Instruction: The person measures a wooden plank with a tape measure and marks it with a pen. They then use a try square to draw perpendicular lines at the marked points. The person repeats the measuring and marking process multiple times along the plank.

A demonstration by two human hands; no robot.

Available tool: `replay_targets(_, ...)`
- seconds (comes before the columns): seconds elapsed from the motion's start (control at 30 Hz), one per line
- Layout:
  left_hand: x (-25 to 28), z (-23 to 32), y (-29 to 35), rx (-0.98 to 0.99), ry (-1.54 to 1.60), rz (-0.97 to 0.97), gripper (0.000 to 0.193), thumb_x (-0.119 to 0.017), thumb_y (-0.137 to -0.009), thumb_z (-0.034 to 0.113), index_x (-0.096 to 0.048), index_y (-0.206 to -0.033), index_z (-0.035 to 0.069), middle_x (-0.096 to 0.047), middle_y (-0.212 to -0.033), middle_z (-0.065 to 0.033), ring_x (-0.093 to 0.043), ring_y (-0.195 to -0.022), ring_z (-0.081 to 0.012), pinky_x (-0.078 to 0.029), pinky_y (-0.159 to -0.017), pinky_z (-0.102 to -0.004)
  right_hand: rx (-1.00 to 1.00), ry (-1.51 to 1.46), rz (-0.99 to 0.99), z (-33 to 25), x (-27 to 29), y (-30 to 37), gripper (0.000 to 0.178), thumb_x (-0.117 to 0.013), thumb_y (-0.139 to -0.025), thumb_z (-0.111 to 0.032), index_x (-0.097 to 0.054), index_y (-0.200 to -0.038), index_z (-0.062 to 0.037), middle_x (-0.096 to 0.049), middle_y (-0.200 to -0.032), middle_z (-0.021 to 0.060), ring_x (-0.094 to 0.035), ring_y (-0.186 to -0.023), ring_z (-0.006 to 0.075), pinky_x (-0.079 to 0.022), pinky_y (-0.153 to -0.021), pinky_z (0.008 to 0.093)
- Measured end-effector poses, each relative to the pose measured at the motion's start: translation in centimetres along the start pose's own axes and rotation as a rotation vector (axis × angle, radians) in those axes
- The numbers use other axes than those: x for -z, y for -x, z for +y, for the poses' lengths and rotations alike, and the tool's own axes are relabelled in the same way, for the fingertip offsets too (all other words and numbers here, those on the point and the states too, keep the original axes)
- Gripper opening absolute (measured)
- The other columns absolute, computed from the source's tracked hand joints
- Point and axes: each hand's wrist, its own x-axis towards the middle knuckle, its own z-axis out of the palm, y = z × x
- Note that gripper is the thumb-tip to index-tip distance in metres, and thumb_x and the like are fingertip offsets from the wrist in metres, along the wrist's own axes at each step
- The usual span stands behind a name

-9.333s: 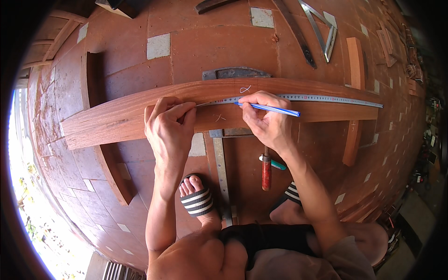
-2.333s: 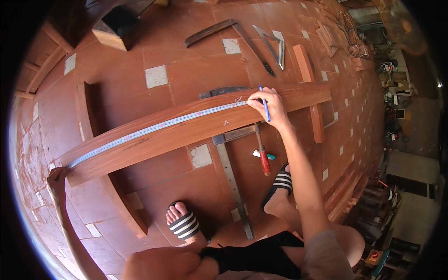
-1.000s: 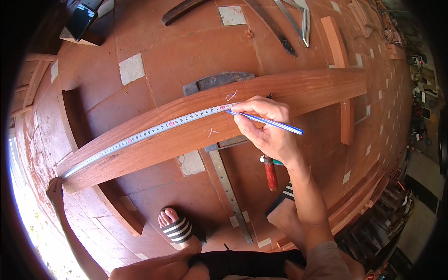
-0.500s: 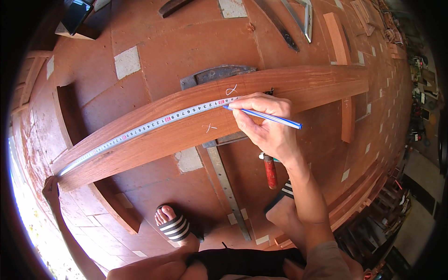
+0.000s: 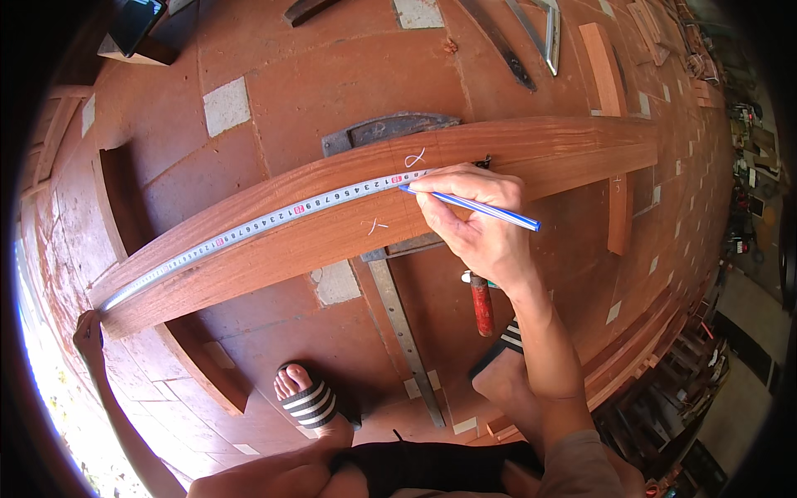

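Note:
Two long reddish-brown planks, a far one [image 5: 531, 137] and a near one [image 5: 274, 259], lie side by side, with white chalk-like marks. Along their seam stretches a tape measure's pale blade [image 5: 257, 224]. At the planks' left end my left hand [image 5: 88, 332] is closed on the tape measure, whose case I cannot make out. My right hand [image 5: 481, 217] pinches a blue-and-white striped pen [image 5: 498, 216] and rests over the tape's right end, hiding its tip. The pen's point touches down at the blade's near edge.
A metal bar clamp [image 5: 403, 340] with a red handle [image 5: 482, 309] spans beneath the planks; its dark jaw [image 5: 390, 131] shows beyond them. Wooden supports [image 5: 203, 369] lie under the planks. A metal square [image 5: 551, 37] and a phone-like device [image 5: 135, 26] lie farther off. My sandalled feet stand nearby.

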Motion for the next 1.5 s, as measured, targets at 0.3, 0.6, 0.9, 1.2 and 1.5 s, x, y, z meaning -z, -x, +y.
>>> replay_targets(0.3, 0.2, -5.1, -0.6, -0.039, 0.030, 0.080, 0.019, -0.068, -0.106, 0.005, -0.076, -0.117, -0.008, -0.074, -0.115, -0.0093, -0.066, -0.101, -0.0176, -0.053, -0.091, -0.0332, 0.021, -0.005, 0.009, 0.2, 0.0, 0.0, 0.020, -0.076, -0.088, 0.011, -0.080, -0.107, 0.0049, -0.081, -0.105, 0.0192, -0.080, -0.095, 0.0246, -0.063, -0.085, 0.0339)
replay_targets(0.6, 0.3, -1.5, -0.3, 0.061, -0.015, -0.012, 0.021, -0.069, -0.105, 0.008, -0.077, -0.118, -0.007, -0.075, -0.116, -0.0090, -0.066, -0.100, -0.0161, -0.053, -0.087, -0.0315, 0.008, -0.009, 0.015, -0.1, -0.1, 0.1, 0.020, -0.076, -0.088, 0.010, -0.079, -0.107, 0.0053, -0.081, -0.103, 0.0190, -0.080, -0.094, 0.0244, -0.063, -0.084, 0.0339)
replay_targets(0.9, -0.1, -2.4, -0.5, 0.001, 0.018, 0.044, 0.021, -0.069, -0.106, 0.008, -0.077, -0.117, -0.007, -0.075, -0.116, -0.0082, -0.066, -0.098, -0.0153, -0.053, -0.085, -0.0305, 0.016, 0.005, 0.005, 0.0, 0.0, 0.1, 0.018, -0.077, -0.088, 0.009, -0.079, -0.106, 0.0054, -0.081, -0.102, 0.0191, -0.080, -0.092, 0.0245, -0.063, -0.082, 0.0338)
replay_targets(1.2, 0.3, -1.4, -1.0, 0.040, 0.002, 0.017, 0.019, -0.069, -0.104, 0.008, -0.077, -0.114, -0.006, -0.072, -0.108, -0.0059, -0.063, -0.091, -0.0132, -0.050, -0.079, -0.0297, -0.025, -0.052, 0.019, -0.1, 0.5, 0.3, 0.015, -0.076, -0.091, 0.007, -0.080, -0.106, 0.0054, -0.081, -0.100, 0.0168, -0.079, -0.092, 0.0198, -0.062, -0.080, 0.0306)
replay_targets(1.5, 3.7, 8.7, -2.3, 0.157, 0.162, -0.147, 0.015, -0.071, -0.102, 0.011, -0.077, -0.105, -0.003, -0.066, -0.090, -0.0008, -0.056, -0.076, -0.0078, -0.043, -0.066, -0.0272, -0.346, -0.275, 0.500, -1.2, 9.6, 5.9, 0.025, -0.074, -0.104, -0.012, -0.076, -0.119, 0.0076, -0.081, -0.106, 0.0178, -0.078, -0.099, 0.0207, -0.063, -0.094, 0.0336)
